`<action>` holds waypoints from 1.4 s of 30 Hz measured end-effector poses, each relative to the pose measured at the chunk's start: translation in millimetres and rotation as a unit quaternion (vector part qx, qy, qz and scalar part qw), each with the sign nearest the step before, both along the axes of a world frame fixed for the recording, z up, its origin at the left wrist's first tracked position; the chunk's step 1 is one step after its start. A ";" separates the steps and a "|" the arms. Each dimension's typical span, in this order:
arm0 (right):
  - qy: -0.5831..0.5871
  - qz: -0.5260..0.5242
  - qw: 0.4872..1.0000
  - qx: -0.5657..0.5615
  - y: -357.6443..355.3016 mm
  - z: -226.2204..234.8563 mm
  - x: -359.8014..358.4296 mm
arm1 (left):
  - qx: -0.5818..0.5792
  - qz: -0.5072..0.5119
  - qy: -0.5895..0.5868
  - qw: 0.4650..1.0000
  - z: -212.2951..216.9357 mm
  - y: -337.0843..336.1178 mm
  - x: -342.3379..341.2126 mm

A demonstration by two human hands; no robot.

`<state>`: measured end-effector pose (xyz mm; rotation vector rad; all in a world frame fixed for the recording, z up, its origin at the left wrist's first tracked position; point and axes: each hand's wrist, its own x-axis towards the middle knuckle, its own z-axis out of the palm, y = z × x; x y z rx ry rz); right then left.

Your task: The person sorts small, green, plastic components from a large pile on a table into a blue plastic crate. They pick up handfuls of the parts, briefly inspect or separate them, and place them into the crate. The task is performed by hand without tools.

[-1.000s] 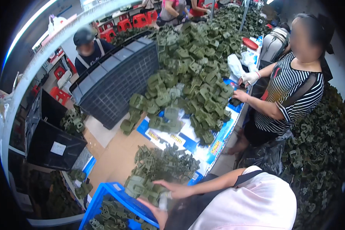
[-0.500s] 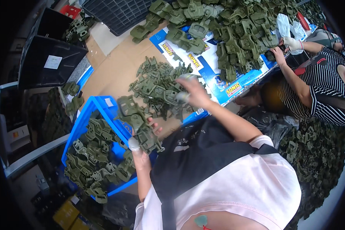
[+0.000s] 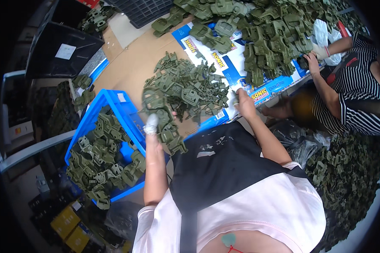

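My left hand (image 3: 153, 128), its thumb wrapped in white tape, grips a long olive-green plastic toy vehicle body (image 3: 168, 134). The part stands tilted between the blue crate and my apron, its far end slightly blurred. At the right edge of a heap of small olive-green plastic parts (image 3: 185, 84) is my right hand (image 3: 245, 104), its fingers drawn together. Whatever lies between those fingers is too small to make out. The heap rests on a brown cardboard sheet (image 3: 128, 55).
Left of me, a blue crate (image 3: 82, 126) holds several larger green parts. More green vehicle bodies (image 3: 274, 42) are piled across the far right of the table. A co-worker in a striped top (image 3: 352, 90) handles something there. A black crate (image 3: 150, 10) stands at the back.
My right hand has moved right and back from above the small-parts heap to its right edge. My left hand, still holding the vehicle body, has risen slightly in view; the whole view has shifted a little.
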<state>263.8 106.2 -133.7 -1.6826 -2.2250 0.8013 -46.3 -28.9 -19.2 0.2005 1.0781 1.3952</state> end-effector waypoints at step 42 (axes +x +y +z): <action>0.080 0.403 0.911 -0.013 -14.8 160.7 -80.6 | 0.025 -0.291 0.097 0.951 22.2 6.9 28.0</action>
